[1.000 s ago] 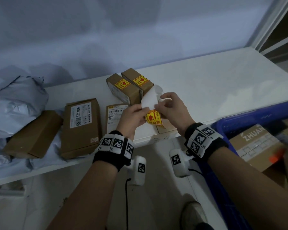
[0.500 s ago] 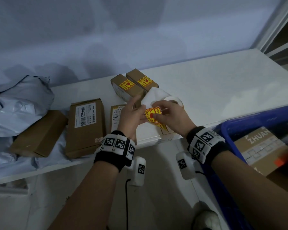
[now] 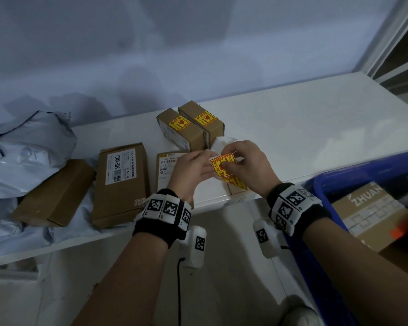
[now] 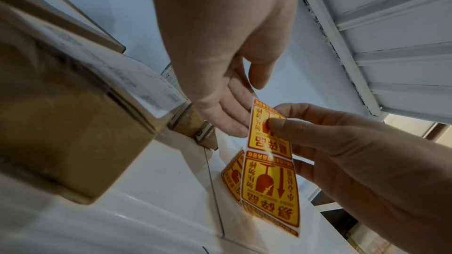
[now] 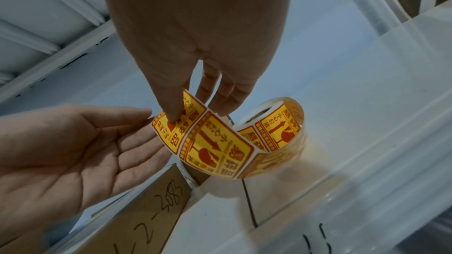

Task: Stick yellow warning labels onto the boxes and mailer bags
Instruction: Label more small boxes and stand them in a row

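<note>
A strip of yellow warning labels (image 3: 222,165) runs up from its roll (image 5: 276,128), which stands on the white table (image 3: 292,128) near the front edge. My right hand (image 3: 243,161) pinches the strip's end label, thumb (image 4: 276,125) on its printed face and fingers behind. My left hand (image 3: 198,165) lies flat with straight fingers, its fingertips (image 5: 146,123) touching the label's free edge. White backing paper (image 3: 222,142) sticks up behind both hands. Two small brown boxes (image 3: 191,128) at the back carry yellow labels. A flat box (image 3: 167,165) lies under my left hand.
A brown box with a white shipping label (image 3: 123,180) and a plain brown box (image 3: 54,194) lie to the left on grey mailer bags (image 3: 26,149). A blue crate (image 3: 335,184) holding cardboard boxes stands at my right, below table height.
My left hand has let go of the white backing and flattened against the label's edge. My right thumb has moved onto the label's face, and the strip has been pulled further off the roll.
</note>
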`<move>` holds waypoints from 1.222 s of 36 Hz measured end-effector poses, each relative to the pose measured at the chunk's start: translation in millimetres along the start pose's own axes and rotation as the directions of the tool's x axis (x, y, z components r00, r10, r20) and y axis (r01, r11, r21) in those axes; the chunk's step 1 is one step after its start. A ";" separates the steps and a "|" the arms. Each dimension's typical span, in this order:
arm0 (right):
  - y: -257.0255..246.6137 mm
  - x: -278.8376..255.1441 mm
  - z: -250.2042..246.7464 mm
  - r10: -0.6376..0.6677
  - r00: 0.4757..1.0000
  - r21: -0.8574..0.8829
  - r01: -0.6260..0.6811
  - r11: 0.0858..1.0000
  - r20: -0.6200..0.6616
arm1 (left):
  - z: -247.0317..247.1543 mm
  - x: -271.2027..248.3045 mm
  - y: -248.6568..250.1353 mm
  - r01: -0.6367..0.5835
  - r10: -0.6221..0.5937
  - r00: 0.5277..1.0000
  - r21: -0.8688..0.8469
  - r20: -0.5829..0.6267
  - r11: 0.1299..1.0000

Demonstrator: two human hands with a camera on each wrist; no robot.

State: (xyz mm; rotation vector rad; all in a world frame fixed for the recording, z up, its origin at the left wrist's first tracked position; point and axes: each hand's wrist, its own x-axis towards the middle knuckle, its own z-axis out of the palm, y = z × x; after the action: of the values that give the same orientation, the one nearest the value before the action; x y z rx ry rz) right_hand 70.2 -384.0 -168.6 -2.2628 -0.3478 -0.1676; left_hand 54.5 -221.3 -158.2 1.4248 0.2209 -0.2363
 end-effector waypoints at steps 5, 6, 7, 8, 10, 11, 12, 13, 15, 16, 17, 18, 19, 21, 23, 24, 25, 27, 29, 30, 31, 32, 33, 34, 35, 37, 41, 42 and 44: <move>-0.8 -0.4 1.6 0.063 0.998 0.018 -0.063 0.998 -0.007 | 0.2 -3.7 -1.3 -0.023 0.020 0.999 0.062 0.045 0.998; -1.0 0.2 2.2 0.082 0.997 0.036 -0.082 0.996 -0.004 | 0.4 -3.5 -2.0 -0.037 0.034 0.999 0.089 0.041 0.995; -2.2 0.7 3.0 0.099 0.995 0.063 -0.099 0.993 0.007 | 0.2 -3.8 -2.3 -0.053 0.050 0.998 0.121 0.033 0.991; -3.7 1.1 4.2 0.111 0.994 0.093 -0.112 0.989 0.021 | -0.2 -4.1 -2.6 -0.066 0.064 0.998 0.151 0.020 0.986; -6.8 1.6 6.9 0.120 0.992 0.128 -0.125 0.984 0.042 | -2.3 -4.1 -2.5 -0.084 0.086 0.996 0.184 -0.007 0.979; -8.2 1.7 8.2 0.123 0.991 0.126 -0.128 0.984 0.047 | -3.5 -4.1 -2.5 -0.088 0.093 0.996 0.182 -0.018 0.979; -9.7 2.0 9.2 0.123 0.991 0.121 -0.128 0.984 0.050 | -5.2 -3.8 -2.4 -0.091 0.098 0.995 0.174 -0.030 0.981; -10.8 2.1 10.0 0.122 0.991 0.125 -0.128 0.984 0.051 | -6.4 -3.8 -2.2 -0.096 0.104 0.994 0.169 -0.043 0.981; -12.4 2.6 10.3 0.114 0.992 0.164 -0.121 0.979 0.051 | -8.4 -2.8 -2.4 -0.116 0.131 0.989 0.182 -0.071 0.976; -12.9 2.9 10.1 0.103 0.994 0.181 -0.109 0.977 0.047 | -9.2 -2.6 -2.6 -0.131 0.149 0.986 0.192 -0.082 0.973; -13.6 3.4 9.6 0.088 0.995 0.184 -0.094 0.978 0.038 | -9.6 -3.3 -2.4 -0.144 0.163 0.983 0.198 -0.086 0.970; -14.6 3.9 8.9 0.073 0.997 0.179 -0.077 0.981 0.028 | -9.7 -3.6 -2.4 -0.154 0.174 0.981 0.197 -0.087 0.968; -15.5 4.4 8.4 0.059 0.998 0.172 -0.061 0.983 0.017 | -9.7 -3.9 -2.3 -0.163 0.182 0.979 0.193 -0.087 0.968; -16.4 5.5 7.9 0.031 1.000 0.156 -0.031 0.987 -0.002 | -10.5 -4.4 -2.5 -0.173 0.191 0.978 0.186 -0.083 0.967; -16.9 6.1 8.6 0.014 1.000 0.133 -0.012 0.991 -0.014 | -11.4 -4.3 -3.4 -0.175 0.191 0.979 0.189 -0.069 0.966; -17.0 6.1 9.0 0.011 1.000 0.122 -0.009 0.993 -0.019 | -11.9 -4.2 -4.3 -0.173 0.188 0.980 0.193 -0.060 0.966; -17.4 6.0 9.2 0.009 1.000 0.109 -0.007 0.994 -0.024 | -12.0 -4.2 -5.3 -0.169 0.182 0.982 0.197 -0.053 0.966; -20.0 5.4 8.1 0.009 0.999 0.071 -0.006 0.997 -0.037 | -12.3 -4.3 -7.5 -0.153 0.164 0.986 0.203 -0.036 0.967; -22.2 4.8 6.2 0.009 0.999 0.026 -0.008 1.000 -0.045 | -13.1 -3.6 -9.7 -0.135 0.142 0.990 0.204 -0.023 0.970; -22.4 4.8 5.2 0.011 0.999 0.009 -0.011 1.000 -0.043 | -13.7 -3.1 -10.5 -0.127 0.133 0.991 0.203 -0.018 0.971; -22.2 4.9 4.8 0.010 0.999 -0.003 -0.010 1.000 -0.041 | -14.3 -2.5 -11.2 -0.118 0.124 0.992 0.202 -0.015 0.972; -21.7 5.2 5.0 0.007 0.999 -0.009 -0.007 1.000 -0.040 | -15.0 -2.1 -11.5 -0.108 0.113 0.993 0.201 -0.016 0.974; -21.0 5.7 5.4 0.006 0.999 -0.009 -0.006 1.000 -0.038 | -15.5 -1.5 -11.7 -0.094 0.100 0.995 0.196 -0.019 0.976; -20.5 5.9 5.8 0.007 0.999 -0.005 -0.007 1.000 -0.036 | -15.7 -1.0 -11.7 -0.077 0.083 0.996 0.184 -0.025 0.980; -20.1 6.2 6.2 0.009 0.999 0.004 -0.009 1.000 -0.031 | -15.6 -0.9 -11.4 -0.061 0.067 0.997 0.166 -0.031 0.984; -20.7 6.6 5.9 0.009 1.000 0.050 -0.009 0.999 -0.013 | -14.8 -0.8 -10.8 -0.036 0.042 0.998 0.130 -0.045 0.991; -21.6 8.2 4.8 0.034 0.999 0.144 -0.035 0.989 0.006 | -11.5 1.7 -11.5 0.023 -0.018 0.998 0.085 -0.059 0.996; -22.2 8.4 4.3 0.045 0.999 0.161 -0.045 0.986 0.003 | -10.5 1.7 -11.4 0.037 -0.032 0.998 0.087 -0.058 0.996; -24.0 8.8 2.2 0.066 0.998 0.204 -0.062 0.977 -0.012 | -8.6 1.4 -11.0 0.056 -0.051 0.997 0.079 -0.056 0.995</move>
State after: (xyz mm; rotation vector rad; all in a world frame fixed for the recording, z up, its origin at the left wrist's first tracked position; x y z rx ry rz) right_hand 71.3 -365.7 -150.8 -2.0657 -0.2689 -0.1136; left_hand 52.5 -214.3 -170.1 1.5072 0.2970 -0.2532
